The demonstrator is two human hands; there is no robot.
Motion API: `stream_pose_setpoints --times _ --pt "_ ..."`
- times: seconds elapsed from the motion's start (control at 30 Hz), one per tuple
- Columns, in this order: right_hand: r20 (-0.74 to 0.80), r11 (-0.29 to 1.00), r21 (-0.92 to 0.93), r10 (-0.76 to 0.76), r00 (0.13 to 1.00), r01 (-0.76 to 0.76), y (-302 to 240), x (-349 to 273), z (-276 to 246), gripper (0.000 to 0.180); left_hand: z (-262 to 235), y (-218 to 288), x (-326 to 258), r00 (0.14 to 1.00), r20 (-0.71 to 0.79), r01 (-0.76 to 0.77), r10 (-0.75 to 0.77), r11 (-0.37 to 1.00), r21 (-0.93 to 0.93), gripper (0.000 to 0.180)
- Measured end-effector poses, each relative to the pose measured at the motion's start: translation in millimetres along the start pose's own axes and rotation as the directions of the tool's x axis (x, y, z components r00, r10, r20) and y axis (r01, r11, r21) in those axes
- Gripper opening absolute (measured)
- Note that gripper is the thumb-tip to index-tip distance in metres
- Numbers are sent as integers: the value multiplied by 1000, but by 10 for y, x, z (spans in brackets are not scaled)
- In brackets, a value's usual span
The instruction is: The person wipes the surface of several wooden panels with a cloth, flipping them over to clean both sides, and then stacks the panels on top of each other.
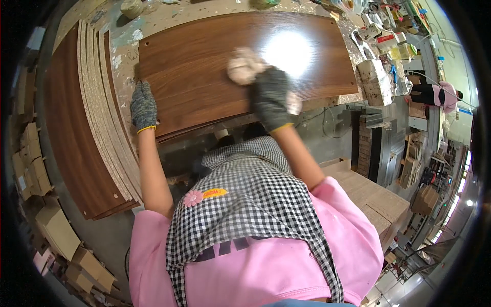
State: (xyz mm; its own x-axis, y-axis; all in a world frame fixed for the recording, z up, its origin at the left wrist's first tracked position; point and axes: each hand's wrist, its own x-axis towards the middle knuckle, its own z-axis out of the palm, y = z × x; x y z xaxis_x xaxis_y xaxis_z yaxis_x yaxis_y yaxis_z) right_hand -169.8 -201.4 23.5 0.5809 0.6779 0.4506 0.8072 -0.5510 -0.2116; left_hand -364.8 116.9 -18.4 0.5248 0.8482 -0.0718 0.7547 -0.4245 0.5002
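Note:
A dark brown wood-grain board [199, 71] lies flat on the worktable, with small holes near its corners and at least one more board beneath it. My right hand [269, 97], in a grey knit glove with a yellow cuff, is closed on a pale, crumpled rag [245, 66]. The rag touches the board's top, and both are smeared by motion. Along the board's left edge lies my left hand [143, 106], gloved alike, its fingers stretched out and close together against that edge. Bright glare covers the board right of the rag.
A stack of boards [76, 128] with raw chipboard edges stands at the left. Beyond the board's right end sits a stained whitish block [375, 82] among tools and small boxes. Cardboard boxes [56, 233] line the lower left. Another person [444, 96] is far off at the right.

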Motion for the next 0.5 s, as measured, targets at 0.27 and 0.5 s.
stream_pose_setpoints --times 0.27,0.5 --pt "276 -38 920 771 574 -391 2210 -353 -1179 34 8 67 39 998 45 42 -39 998 -57 63" --pt "121 753 456 476 871 -475 1495 49 -952 38 40 16 41 1000 11 4 -3 997 -78 64"
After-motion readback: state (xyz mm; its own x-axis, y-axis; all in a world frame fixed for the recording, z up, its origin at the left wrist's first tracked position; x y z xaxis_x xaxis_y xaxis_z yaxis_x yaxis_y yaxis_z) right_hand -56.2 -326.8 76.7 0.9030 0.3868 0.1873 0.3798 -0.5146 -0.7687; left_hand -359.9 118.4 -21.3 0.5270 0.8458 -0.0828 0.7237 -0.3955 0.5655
